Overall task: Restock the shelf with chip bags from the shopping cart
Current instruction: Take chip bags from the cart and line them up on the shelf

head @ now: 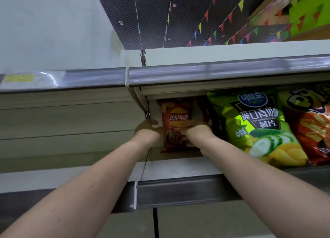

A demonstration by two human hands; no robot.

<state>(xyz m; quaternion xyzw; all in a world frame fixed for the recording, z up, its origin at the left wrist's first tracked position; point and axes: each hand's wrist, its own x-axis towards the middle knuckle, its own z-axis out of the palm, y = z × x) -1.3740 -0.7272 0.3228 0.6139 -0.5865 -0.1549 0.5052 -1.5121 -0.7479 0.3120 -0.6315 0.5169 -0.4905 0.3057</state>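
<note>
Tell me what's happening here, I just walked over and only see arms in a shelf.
A person is stocking chips. Both hands reach deep into the shelf: the left hand and right hand hold a red Lay's bag upright at the back, near the left end of this bay. Just to its right stand a green cucumber chip bag and an orange-red snack bag. The cart isn't in view.

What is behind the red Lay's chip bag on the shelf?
Behind the red Lay's chip bag, a pale back panel shows at its left. The bag and both hands cover the rest.
</note>
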